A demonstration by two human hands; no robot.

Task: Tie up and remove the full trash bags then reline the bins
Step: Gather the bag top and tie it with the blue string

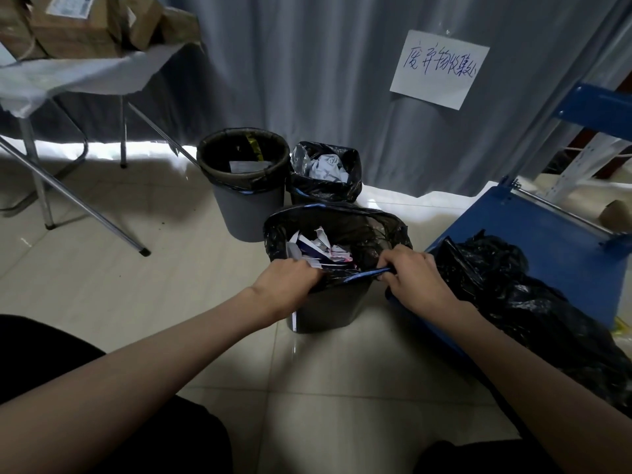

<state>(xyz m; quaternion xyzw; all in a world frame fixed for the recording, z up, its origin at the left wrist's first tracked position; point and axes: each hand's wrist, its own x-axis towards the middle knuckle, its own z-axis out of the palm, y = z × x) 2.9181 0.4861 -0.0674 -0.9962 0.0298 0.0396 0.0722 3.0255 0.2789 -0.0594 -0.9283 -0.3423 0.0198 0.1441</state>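
One big grey curtain (325,63) hangs across the back, and one white paper sign (440,69) with blue handwriting is stuck on it. One folding table (68,77) stands at the far left. Its tabletop has a white cover, and brown cardboard boxes (75,22) sit on top. I cannot count the boxes for sure. On the right, one flat blue cart (533,227) lies on the tiled floor (136,295). One heap of loose black bags (506,289) rests on the cart.

There are three bins on the floor, all close together. The round grey bin (249,206) is at the back left. It has a black liner folded over its rim and something flat inside. The back bin (325,176) is just beside it on the right. Its black bag is open and holds crumpled grey-white paper. The near bin (328,302) is in front of those two and nearest to the person. Its black trash bag (342,227) is still inside it, open at the top, and full of white and coloured paper scraps (314,249).

Two bare hands reach to this bag. The left hand (290,278) is closed, pinching the near edge of the bag at the rim. The right hand (410,271) is closed too, gripping the thin blue drawstring (366,273) that runs along the same edge. The string is stretched between the two hands.
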